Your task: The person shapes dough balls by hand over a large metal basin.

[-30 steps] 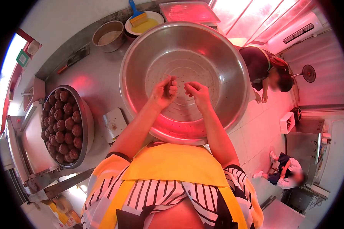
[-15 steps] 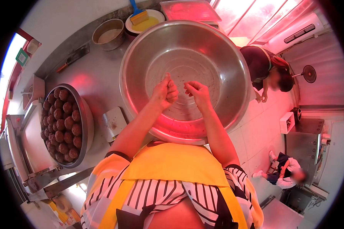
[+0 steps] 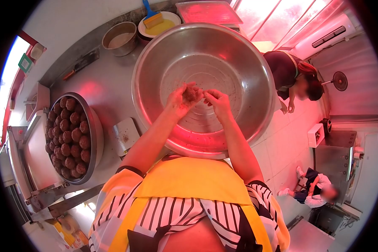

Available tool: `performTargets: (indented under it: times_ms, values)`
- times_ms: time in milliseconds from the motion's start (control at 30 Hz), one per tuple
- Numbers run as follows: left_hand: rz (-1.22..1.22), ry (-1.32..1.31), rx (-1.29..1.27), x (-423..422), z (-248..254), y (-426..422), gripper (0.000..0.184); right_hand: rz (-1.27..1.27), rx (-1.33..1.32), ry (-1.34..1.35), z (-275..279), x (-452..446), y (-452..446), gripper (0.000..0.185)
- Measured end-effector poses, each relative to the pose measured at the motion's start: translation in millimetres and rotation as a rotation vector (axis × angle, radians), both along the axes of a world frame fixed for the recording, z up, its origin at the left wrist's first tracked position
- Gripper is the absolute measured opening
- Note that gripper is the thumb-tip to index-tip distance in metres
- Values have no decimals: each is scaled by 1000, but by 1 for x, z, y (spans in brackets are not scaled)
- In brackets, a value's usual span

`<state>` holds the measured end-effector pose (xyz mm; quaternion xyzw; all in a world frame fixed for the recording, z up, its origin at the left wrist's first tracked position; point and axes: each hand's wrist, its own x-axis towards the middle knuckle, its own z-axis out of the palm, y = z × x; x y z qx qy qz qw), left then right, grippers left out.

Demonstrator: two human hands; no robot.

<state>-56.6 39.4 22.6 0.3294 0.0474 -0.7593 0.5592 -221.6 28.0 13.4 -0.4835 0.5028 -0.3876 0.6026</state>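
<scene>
A wide metal basin (image 3: 155, 63) stands in front of me, with brown crumbs and smears on its inside. Over it, my left hand (image 3: 185, 101) is palm up and open, its palm and fingers coated with brown residue. My right hand (image 3: 216, 102) is beside it, thumb and fingers pinched together at the left fingertips. Whatever that pinch holds, if anything, is too small to make out. On the left, a round grey tub (image 3: 97, 138) holds many brown balls (image 3: 76, 134), stacked up.
A digital scale (image 3: 126, 135) lies between tub and basin. Farther back are a knife (image 3: 80, 64), a metal pan (image 3: 121, 38), a plate of yellow liquid (image 3: 168, 28) with a blue-handled brush (image 3: 152, 17), and a clear lidded container (image 3: 210, 12). Two people (image 3: 283, 71) are at the right.
My left hand has opened from a fist and turned palm up, showing brown residue. The right hand's fingers now meet the left fingertips; before, the hands were apart.
</scene>
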Motion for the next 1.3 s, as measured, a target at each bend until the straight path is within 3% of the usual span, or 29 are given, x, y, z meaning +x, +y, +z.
performTargets:
  times_ms: [167,267,467,867,967,1067,1300]
  values:
    - [-43,197,-57,13,-28,-5,30,-1,13,15,0,-1,-1,22]
    - [-5,140,71,13,-17,-4,33,1,19,13,-1,-1,-1,23]
    - [-140,219,-35,17,-23,-2,43,-9,21,33,-1,-1,-1,23]
    - [-277,13,-141,11,-5,3,48,9,31,41,-1,1,-3,24]
    - [-234,81,-98,14,-16,1,45,15,34,45,-1,1,-3,24]
    - [-28,-76,80,7,-10,-2,40,15,33,49,-3,0,-3,23]
    - [-22,35,-49,5,-11,1,36,27,4,40,-1,-1,-2,23]
